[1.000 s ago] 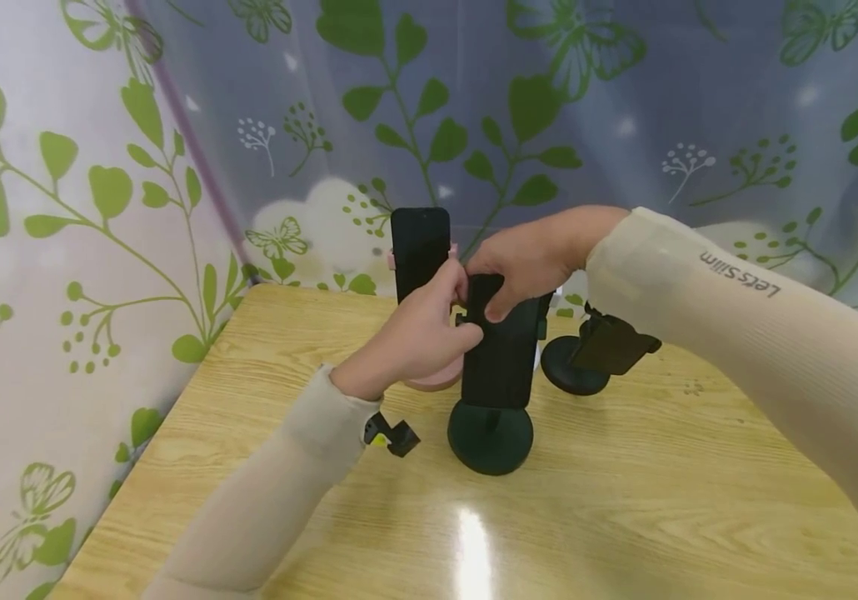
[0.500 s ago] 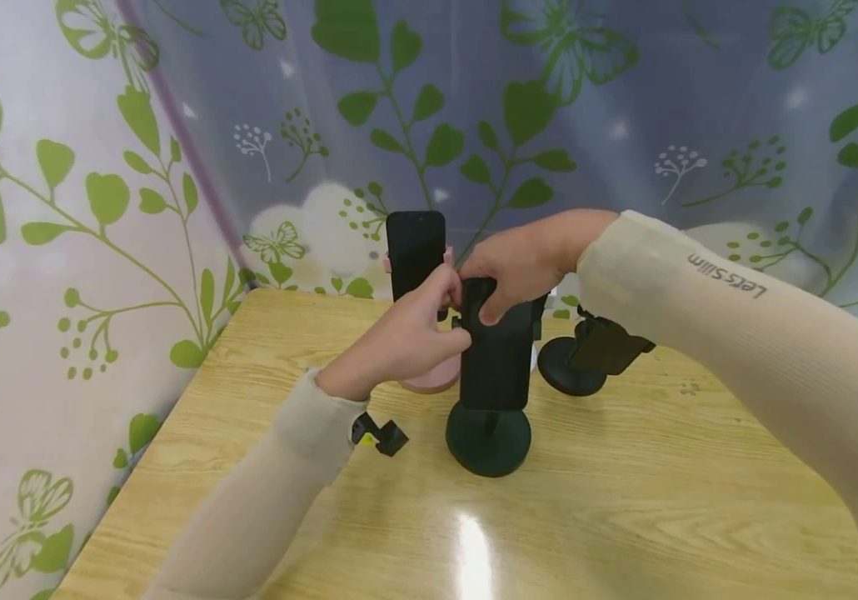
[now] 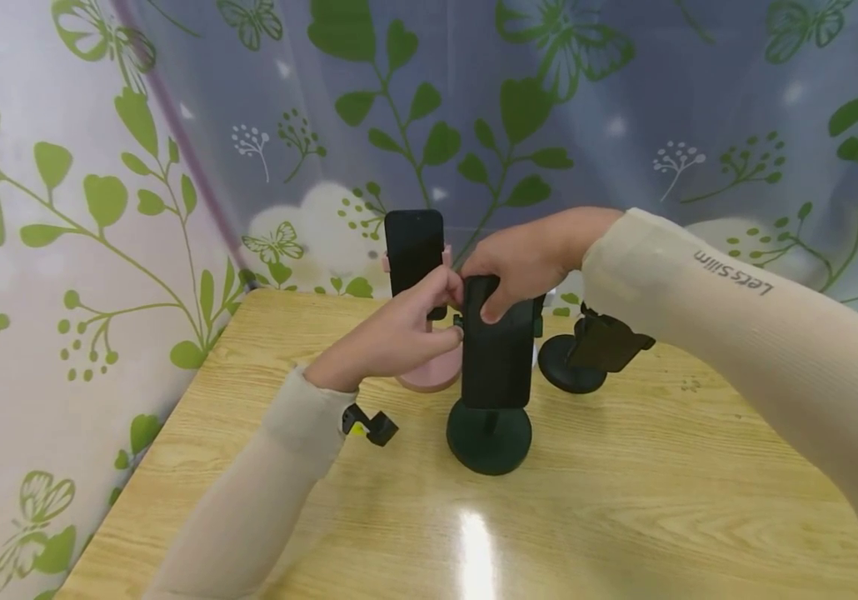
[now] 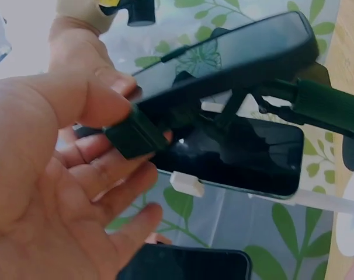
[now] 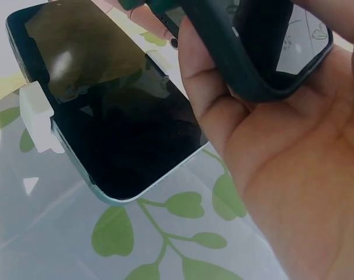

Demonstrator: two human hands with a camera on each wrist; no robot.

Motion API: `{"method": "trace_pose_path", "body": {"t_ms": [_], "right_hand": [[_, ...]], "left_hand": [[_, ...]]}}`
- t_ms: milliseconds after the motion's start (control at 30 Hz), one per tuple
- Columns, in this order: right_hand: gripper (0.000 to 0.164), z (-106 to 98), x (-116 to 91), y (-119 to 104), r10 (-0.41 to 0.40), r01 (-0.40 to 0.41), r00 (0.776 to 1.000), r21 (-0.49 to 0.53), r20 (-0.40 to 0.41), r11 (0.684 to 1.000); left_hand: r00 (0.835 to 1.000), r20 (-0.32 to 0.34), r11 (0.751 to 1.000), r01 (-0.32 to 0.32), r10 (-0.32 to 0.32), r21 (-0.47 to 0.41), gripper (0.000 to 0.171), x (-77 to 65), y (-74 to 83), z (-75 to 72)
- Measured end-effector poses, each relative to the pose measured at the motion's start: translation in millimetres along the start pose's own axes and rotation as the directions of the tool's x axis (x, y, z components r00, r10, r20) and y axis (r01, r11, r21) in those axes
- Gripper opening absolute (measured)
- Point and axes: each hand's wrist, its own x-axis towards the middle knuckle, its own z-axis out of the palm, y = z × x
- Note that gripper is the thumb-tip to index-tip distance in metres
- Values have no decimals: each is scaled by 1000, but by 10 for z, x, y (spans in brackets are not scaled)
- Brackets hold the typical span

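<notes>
The left hand (image 3: pixel 399 333) sits slightly farther left than a second ago, its thumb off the face of the dark phone (image 3: pixel 499 358) and at the edge. Its thumb and fingers pinch the green clamp (image 4: pixel 136 133) there. The right hand (image 3: pixel 525 260) arches down, gripping the phone's top, thumb in front, as before. The phone, in its green stand (image 3: pixel 489 446), is below the right fingers, just right of the left ones.
</notes>
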Motion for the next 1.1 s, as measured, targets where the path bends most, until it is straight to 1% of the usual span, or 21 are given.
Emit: {"method": "trace_pose_path", "body": {"t_ms": [67, 167, 300, 467, 667, 700, 733, 800, 867, 900, 933, 967, 1100], "right_hand": [[16, 6, -1, 6, 3, -3, 1000, 0, -4, 1000], [18, 19, 6, 20, 8, -8, 1000, -1, -10, 1000], [20, 26, 22, 44, 8, -8, 1000, -3, -17, 1000], [22, 21, 27, 58, -3, 3, 1000, -8, -26, 1000], [20, 25, 6, 61, -16, 16, 999, 6, -36, 1000], [20, 27, 4, 64, -17, 18, 999, 7, -39, 1000], [20, 27, 2, 64, -17, 17, 999, 7, -42, 1000], [20, 24, -1, 63, -18, 19, 999, 6, -48, 1000], [20, 20, -4, 62, -26, 26, 998, 6, -52, 1000], [20, 19, -6, 64, -31, 31, 998, 7, -53, 999], [20, 18, -10, 65, -36, 36, 998, 10, -53, 999], [20, 17, -14, 70, -43, 44, 998, 15, -52, 999], [19, 23, -22, 99, -69, 71, 996, 38, -51, 997]], "left_hand": [[1000, 0, 999, 0, 0, -42, 24, 0, -6, 5], [1000, -12, 994, -6, 5, -108, 24, -17, 46, 13], [999, -39, 988, -25, 19, -149, 24, -42, 104, 19], [996, -73, 990, -69, 60, -127, 24, -51, 81, 26], [988, -109, 990, -115, 105, -83, 25, -49, 47, 42], [986, -115, 989, -129, 120, -77, 25, -39, 3, 48], [985, -120, 988, -134, 125, -74, 26, -42, 4, 48], [985, -127, 989, -129, 118, -78, 26, -49, 8, 45], [986, -129, 988, -115, 101, -100, 26, -60, 12, 43], [987, -130, 988, -106, 91, -114, 26, -65, 13, 43], [989, -128, 988, -89, 73, -128, 26, -79, 55, 41], [990, -125, 986, -79, 61, -145, 26, -81, 50, 45], [991, -118, 979, -80, 59, -186, 27, -79, 36, 60]]}}
